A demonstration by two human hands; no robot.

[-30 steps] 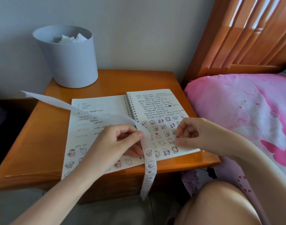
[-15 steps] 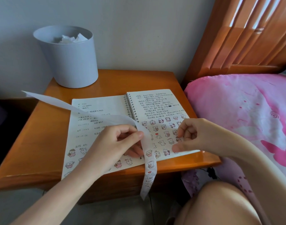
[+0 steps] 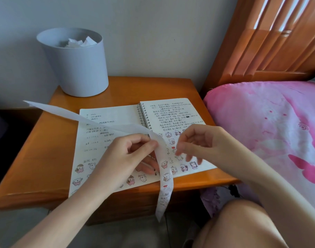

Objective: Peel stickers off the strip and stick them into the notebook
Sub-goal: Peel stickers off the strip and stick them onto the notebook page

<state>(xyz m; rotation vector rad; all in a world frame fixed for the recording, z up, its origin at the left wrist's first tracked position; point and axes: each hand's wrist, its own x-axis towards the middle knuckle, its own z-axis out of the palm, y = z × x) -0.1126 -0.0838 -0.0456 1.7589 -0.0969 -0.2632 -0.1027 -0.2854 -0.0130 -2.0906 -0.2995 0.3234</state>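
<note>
An open spiral notebook [image 3: 110, 117] lies on the wooden nightstand, handwriting on both pages and several small cartoon stickers along the lower parts. A long white sticker strip [image 3: 164, 178] runs from the far left over the notebook and hangs down past the nightstand's front edge; its hanging part carries stickers. My left hand [image 3: 128, 156] pinches the strip between thumb and fingers above the notebook's spine. My right hand [image 3: 198, 140] hovers over the right page just right of the strip, fingers loosely curled and blurred; I cannot tell whether its fingertips touch the strip or hold a sticker.
A grey round bin [image 3: 74, 63] with crumpled paper stands at the nightstand's [image 3: 37, 158] back left corner. A pink bedspread [image 3: 269, 122] and a wooden headboard [image 3: 271, 36] are on the right. My bare knee [image 3: 239, 224] is at the lower right.
My right hand has lifted off the lower right page and moved left and up toward the strip. My left hand and the strip stay put.
</note>
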